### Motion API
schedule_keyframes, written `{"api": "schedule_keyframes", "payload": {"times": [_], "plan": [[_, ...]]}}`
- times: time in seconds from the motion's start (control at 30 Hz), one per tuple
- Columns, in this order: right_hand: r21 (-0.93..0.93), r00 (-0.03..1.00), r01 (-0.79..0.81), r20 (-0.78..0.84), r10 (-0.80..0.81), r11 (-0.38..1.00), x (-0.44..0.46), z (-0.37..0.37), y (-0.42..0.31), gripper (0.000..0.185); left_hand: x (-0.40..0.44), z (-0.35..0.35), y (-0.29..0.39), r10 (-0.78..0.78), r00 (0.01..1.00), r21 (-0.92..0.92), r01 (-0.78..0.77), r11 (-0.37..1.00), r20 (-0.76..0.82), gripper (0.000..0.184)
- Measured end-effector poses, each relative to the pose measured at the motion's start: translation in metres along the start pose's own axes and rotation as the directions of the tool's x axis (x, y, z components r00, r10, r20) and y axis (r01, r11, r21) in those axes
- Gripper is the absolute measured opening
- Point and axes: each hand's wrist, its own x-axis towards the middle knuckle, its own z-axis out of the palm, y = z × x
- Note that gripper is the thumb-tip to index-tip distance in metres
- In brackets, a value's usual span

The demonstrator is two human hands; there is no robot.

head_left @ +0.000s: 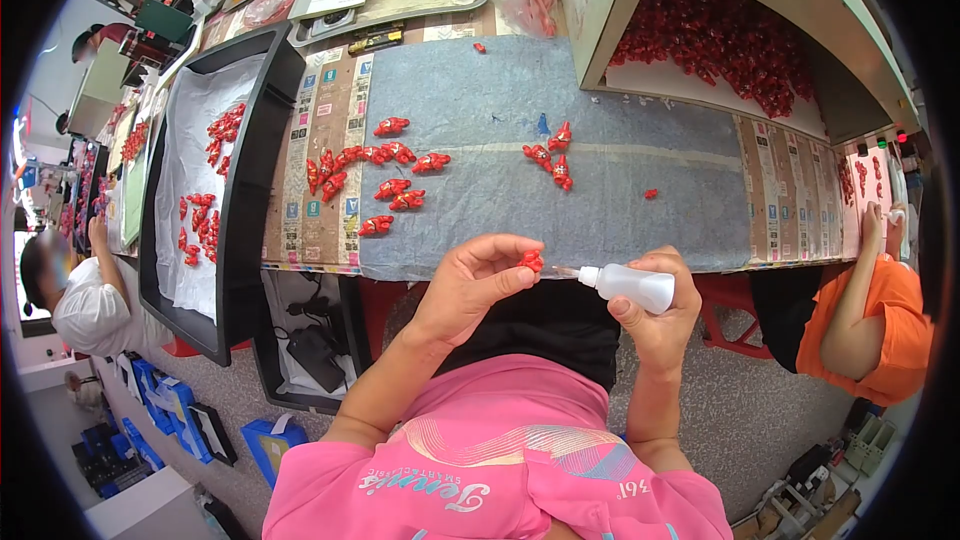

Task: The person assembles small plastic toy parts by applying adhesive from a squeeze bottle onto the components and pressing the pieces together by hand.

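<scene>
Pinching a small red piece [531, 261] in a closed grip, the left hand [470, 288] is just in front of the blue cloth's [650, 230] near edge. Beside it, before the same edge, the right hand [664, 325] has its grip around a white bottle [640, 287], nozzle toward the piece; whether they touch cannot be told. Red figurines [432, 163] lie on the cloth's left part, and a black tray [250, 140] stands left of it.

On my remote feed I count one left hand [480, 285] and one right hand [655, 315] of the wearer's, one bottle [640, 287], one held figurine [531, 260], one blue cloth [480, 205].
</scene>
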Motion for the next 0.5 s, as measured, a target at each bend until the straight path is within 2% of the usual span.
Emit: {"api": "schedule_keyframes", "payload": {"times": [0.5], "plan": [[0.000, 1.000, -0.009, -0.007, 0.009, 1.000, -0.0047, 0.0007, 0.0006, 0.043, 0.0020, -0.0014, -0.0034, 0.039, 0.999, -0.026, -0.038, 0.999, 0.036, 0.022]]}}
